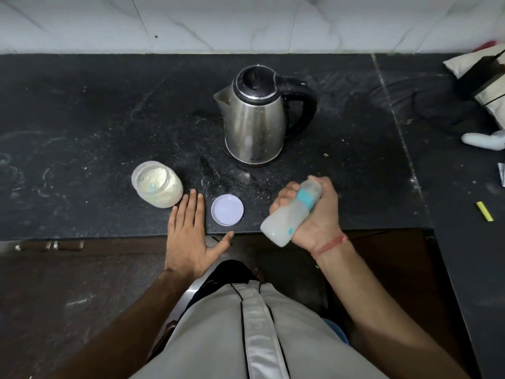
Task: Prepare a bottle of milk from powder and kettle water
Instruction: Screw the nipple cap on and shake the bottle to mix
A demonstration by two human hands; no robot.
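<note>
My right hand [317, 214] grips a cloudy baby bottle [287, 214] with a teal collar, tilted with its base toward me over the counter's front edge. It looks blurred. My left hand [188, 228] lies flat with straight fingers on the black counter [82, 119], beside an open jar of milk powder [157, 187] with a teal scoop inside. The jar's pale lid [227, 210] lies between my hands. A steel kettle [257, 116] with a black lid and handle stands behind, its lid closed.
Pale bags with a black box [483, 75] sit at the far right, with a white object [483, 140] and a yellow strip [485, 211] on the right counter wing. A tiled wall [246, 23] backs the counter.
</note>
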